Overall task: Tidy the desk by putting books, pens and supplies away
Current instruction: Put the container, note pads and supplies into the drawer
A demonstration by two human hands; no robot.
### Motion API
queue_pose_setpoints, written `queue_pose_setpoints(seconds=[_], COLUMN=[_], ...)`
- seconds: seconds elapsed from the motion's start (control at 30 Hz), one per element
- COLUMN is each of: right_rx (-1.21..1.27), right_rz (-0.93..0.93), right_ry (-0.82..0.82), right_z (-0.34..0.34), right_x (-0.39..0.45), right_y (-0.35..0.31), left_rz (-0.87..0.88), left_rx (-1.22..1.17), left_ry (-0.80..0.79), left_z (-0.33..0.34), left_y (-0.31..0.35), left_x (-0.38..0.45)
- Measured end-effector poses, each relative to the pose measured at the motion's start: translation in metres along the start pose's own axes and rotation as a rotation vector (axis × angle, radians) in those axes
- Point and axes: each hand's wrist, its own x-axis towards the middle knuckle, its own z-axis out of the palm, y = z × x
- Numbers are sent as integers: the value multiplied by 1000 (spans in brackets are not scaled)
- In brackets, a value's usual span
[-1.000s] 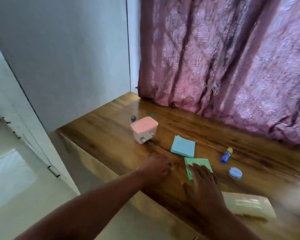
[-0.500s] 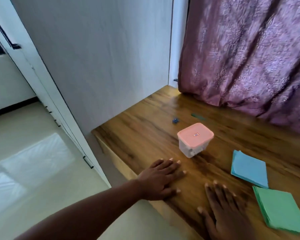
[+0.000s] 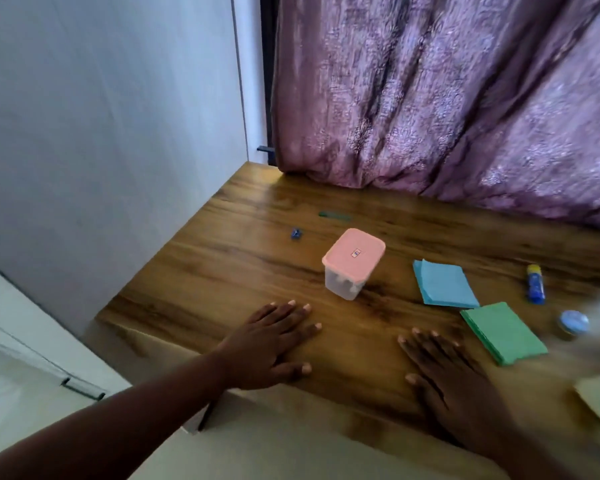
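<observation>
Hands flat on the table, empty: left hand and right hand, fingers straight. Just beyond the left fingers stands a pink-lidded plastic container, likely light and rigid; grasp its side walls. Beyond the right fingers lie thin, floppy blue paper sheets and green paper sheets, then a glue stick. Nothing blocks reach.

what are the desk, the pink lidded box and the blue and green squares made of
Desk: wood or wood-look laminate, glossy, with streaked grain and sheen.
Box: likely plastic, with translucent frosted walls and a matte opaque pink lid.
Blue stack and green stack: probably paper, thin matte sheets with layered edges.
</observation>
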Motion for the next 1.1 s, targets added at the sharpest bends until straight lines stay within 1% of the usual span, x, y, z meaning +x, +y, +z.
queue_pose_setpoints(seconds=[0.1,0.2,0.27,0.3,0.33,0.4,0.5,0.57,0.6,0.63,0.67,0.7,0.73,0.77,0.8,0.83,0.87,0.9,0.93,1.0,1.1], right_rx=[-18,-11,-13,-8,1,10,55,94,154,318,549,830,1156,1497,1813,2054,2196,2270,2301,2333,2362], right_rz=[160,311,418,453,480,482,404,358,370,464,635,847,1072,1244,1350,1400,1410,1403,1395,1393,1393], right_ry=[27,9,-14,-4,20,23,11,-27,-46,-99,-96,-21,105,199,264,340,403,454,481,526,543], right_z=[4,2,4,6,10,26,52,77,91,97,104,109,109,108,109,111,115,116,119,124,129], right_x=[-9,-19,-30,-37,-46,-66,-100,-116,-121,-122,-120,-115,-107,-96,-87,-81,-76,-71,-68,-64,-65], right_y=[-12,-32,-53,-66,-79,-99,-119,-125,-124,-125,-123,-121,-117,-112,-105,-98,-88,-80,-75,-69,-69], left_rz=[7,-45,-81,-82,-83,-63,-15,-20,-26,-48,-102,-211,-378,-591,-806,-1005,-1163,-1252,-1295,-1286,-1175], left_rx=[8,-18,-55,-57,-68,-47,-32,-33,-47,-86,-177,-355,-626,-962,-1279,-1567,-1804,-1994,-2142,-2365,-2580], left_ry=[-1,46,141,223,267,319,369,391,377,342,319,317,340,387,460,513,535,544,554,589,629], left_z=[-3,-1,6,11,15,28,58,77,90,104,119,130,134,130,124,118,115,113,114,115,112], left_y=[-9,-4,0,3,5,4,3,7,9,10,12,15,19,25,28,27,22,14,7,-3,-8], left_x=[-2,-12,-24,-33,-42,-62,-88,-105,-113,-119,-125,-130,-132,-131,-125,-118,-110,-101,-95,-85,-77])
